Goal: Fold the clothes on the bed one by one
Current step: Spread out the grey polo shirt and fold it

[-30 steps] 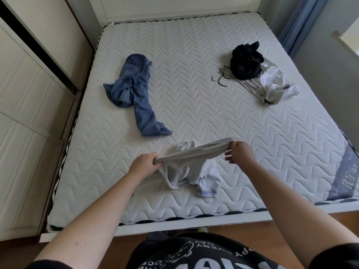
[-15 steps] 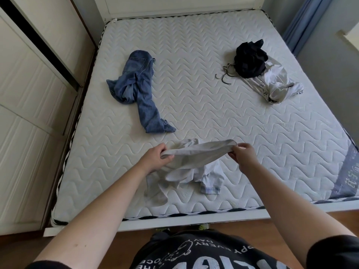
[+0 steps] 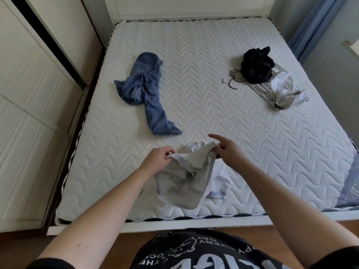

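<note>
Since a moment ago the hands, left (image 3: 158,161) and right (image 3: 226,150), have drawn closer, each pinching the crumpled pale-grey cotton garment (image 3: 184,177) lifted, sagging, over the bed's quilted white mattress (image 3: 213,105) near edge, apparently starting its first fold.

There is one view only, from a wide-angle camera on the person's head. It stands at the foot of the bed (image 3: 194,55) and looks forward and steeply down along the mattress toward the headboard (image 3: 190,8). The person's shirt (image 3: 204,253) fills the bottom edge, very near. A wardrobe (image 3: 29,113) bounds the left side, a curtain (image 3: 310,26) the right. Straight edges bow outward toward the corners.
</note>
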Tool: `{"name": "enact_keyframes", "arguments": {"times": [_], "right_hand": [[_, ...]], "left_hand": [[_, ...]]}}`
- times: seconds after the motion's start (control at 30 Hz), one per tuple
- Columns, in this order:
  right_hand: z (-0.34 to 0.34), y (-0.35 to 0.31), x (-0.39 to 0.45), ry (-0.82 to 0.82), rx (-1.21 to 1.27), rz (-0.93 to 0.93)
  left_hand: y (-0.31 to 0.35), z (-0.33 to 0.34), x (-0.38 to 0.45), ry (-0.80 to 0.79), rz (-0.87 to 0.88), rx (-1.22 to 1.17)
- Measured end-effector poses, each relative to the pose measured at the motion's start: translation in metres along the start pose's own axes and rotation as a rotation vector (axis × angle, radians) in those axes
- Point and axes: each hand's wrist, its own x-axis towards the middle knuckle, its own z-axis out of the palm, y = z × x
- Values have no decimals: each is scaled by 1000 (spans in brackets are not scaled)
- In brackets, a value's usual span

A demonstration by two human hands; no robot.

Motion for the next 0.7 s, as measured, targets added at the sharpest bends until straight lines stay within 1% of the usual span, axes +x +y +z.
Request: {"name": "enact_keyframes", "arguments": {"times": [0.13, 0.27, 0.3, 0.4, 0.47, 0.57, 0.7], "right_hand": [[35, -28, -4, -115, -265, -112], [59, -40, -7, -216, -399, -239], [64, -41, -5, -197, -445, -234], [73, -44, 5, -68, -567, -214], [73, -46, 8, 7, -509, -168], [63, -52, 10, 97, -380, -118], [46, -67, 8, 150, -198, -82]], "left_hand": [[22, -6, 5, 56, 95, -72], [31, -9, 9, 112, 126, -68], [33, -10, 9, 109, 135, -75], [30, -15, 11, 89, 178, -107], [21, -18, 12, 58, 198, -105], [-1, -19, 11, 1, 164, -31], [-34, -10, 10, 12, 112, 38]]}}
